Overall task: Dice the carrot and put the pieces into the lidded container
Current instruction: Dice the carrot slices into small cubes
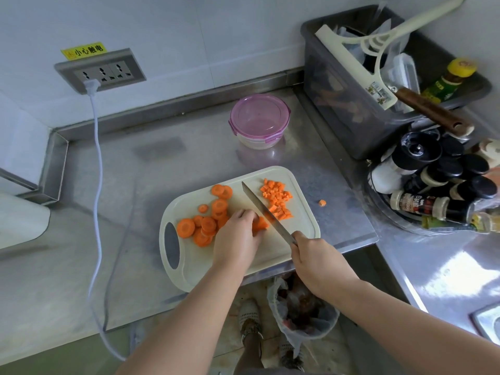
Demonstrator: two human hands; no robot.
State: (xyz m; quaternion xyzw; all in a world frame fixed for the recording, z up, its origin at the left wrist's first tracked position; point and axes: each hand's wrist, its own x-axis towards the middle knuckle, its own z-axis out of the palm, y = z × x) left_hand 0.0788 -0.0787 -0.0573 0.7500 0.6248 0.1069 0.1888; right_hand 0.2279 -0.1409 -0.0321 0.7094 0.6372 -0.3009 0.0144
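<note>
On the left of the cutting board (303,220), carrot rounds (205,226) are waiting. The left hand (238,236) is pinching some. The knife (266,212), gripped by the right hand (311,255), is dicing them. Cubes (277,198) are piling on the board's right. Behind the board, the lidded container (259,120) is sitting shut. More chopping seems next.

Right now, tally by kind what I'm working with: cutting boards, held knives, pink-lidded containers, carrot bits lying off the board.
Cutting board: 1
Knife: 1
Pink-lidded container: 1
Carrot bit off the board: 1
Total: 4
</note>
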